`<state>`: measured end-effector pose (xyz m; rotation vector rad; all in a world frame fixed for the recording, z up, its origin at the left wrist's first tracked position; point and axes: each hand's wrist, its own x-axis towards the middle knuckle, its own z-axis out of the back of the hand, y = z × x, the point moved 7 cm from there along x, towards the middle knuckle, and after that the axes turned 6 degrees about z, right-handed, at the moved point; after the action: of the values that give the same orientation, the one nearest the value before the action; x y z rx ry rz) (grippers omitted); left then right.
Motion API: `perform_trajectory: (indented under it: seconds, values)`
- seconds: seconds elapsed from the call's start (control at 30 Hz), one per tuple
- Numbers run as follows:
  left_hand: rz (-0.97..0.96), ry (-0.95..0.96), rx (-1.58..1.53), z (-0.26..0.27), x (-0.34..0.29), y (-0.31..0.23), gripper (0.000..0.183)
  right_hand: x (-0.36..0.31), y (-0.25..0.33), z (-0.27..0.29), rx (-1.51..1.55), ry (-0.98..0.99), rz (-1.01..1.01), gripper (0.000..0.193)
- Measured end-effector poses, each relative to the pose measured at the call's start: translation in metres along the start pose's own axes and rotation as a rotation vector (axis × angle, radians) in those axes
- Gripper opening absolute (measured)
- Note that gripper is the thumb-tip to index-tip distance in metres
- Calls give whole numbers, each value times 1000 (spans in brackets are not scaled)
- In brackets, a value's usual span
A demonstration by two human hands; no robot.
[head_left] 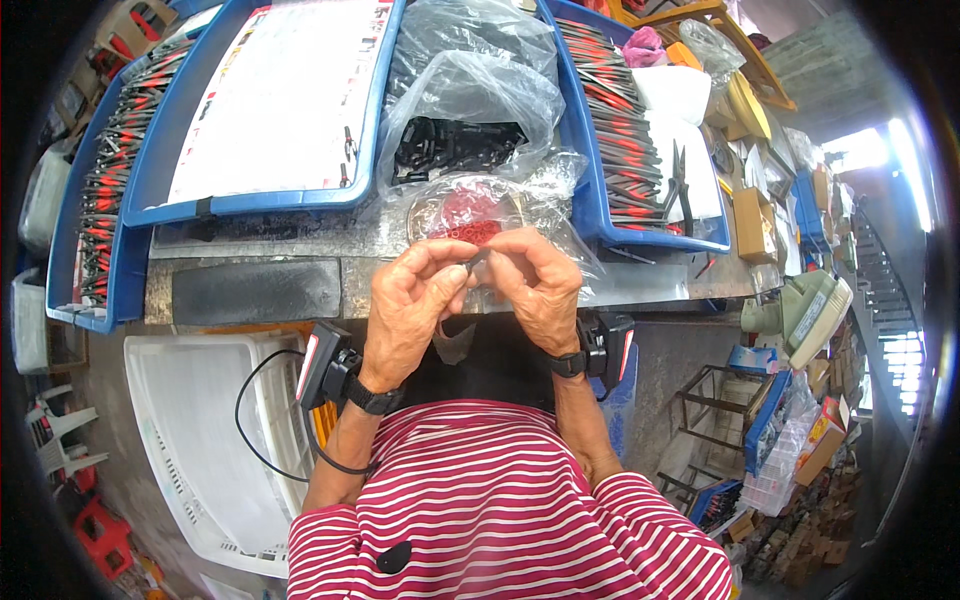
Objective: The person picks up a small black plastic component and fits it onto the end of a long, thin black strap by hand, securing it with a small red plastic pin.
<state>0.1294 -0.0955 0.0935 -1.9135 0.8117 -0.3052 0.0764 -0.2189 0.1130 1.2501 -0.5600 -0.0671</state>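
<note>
1. The person's left hand [413,305] is pinching a small, dark, slim piece [478,258] between thumb and forefinger, and the right hand [540,298] is closing its fingertips on it from the other side
2. The piece is sitting where the fingertips are meeting, above the front edge of a worn grey workbench [640,282]; fingers are covering most of it, so its full shape is staying hidden
3. Judging by size, it is probably weighing very little; whether it is being stiff or rubbery, one cannot tell, and smoothness could be making it slip, so its two ends are offering the surest fingertip hold
4. Counting: one piece is showing in the fingers, and three blue rectangular plastic trays [260,202] are standing on the bench
5. Two of these are holding rows of slim red-and-black tools [612,130], overlapping too closely for counting
6. One open clear plastic bag [425,95] is holding uncountable small black parts [430,150], and one heap of small red pieces [468,210] is showing through clear plastic nearer the hands
</note>
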Motion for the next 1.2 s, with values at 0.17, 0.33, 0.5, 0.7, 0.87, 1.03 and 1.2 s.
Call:
perform_trajectory:
  seconds: [0.17,0.33,0.5,0.7,0.87,1.03,1.2]
  values:
    - [57,28,51,0,-2,0,24,-2,0,-1,27,-29,-38,9]
    - [-26,35,64,3,-1,0,24,-3,1,-3,-12,-9,20,10]
    - [-13,22,91,4,-2,0,25,-3,4,-6,16,2,19,12]
    - [-1,6,179,5,-3,3,25,-3,9,-8,-62,33,70,16]
    - [-83,-20,272,1,-4,2,31,-4,9,-10,-114,17,151,16]
    - [-226,-61,310,1,-3,4,32,-5,5,-10,-102,-6,171,15]
    - [-197,-122,317,-4,-8,-1,32,-8,5,-13,-147,-77,155,13]
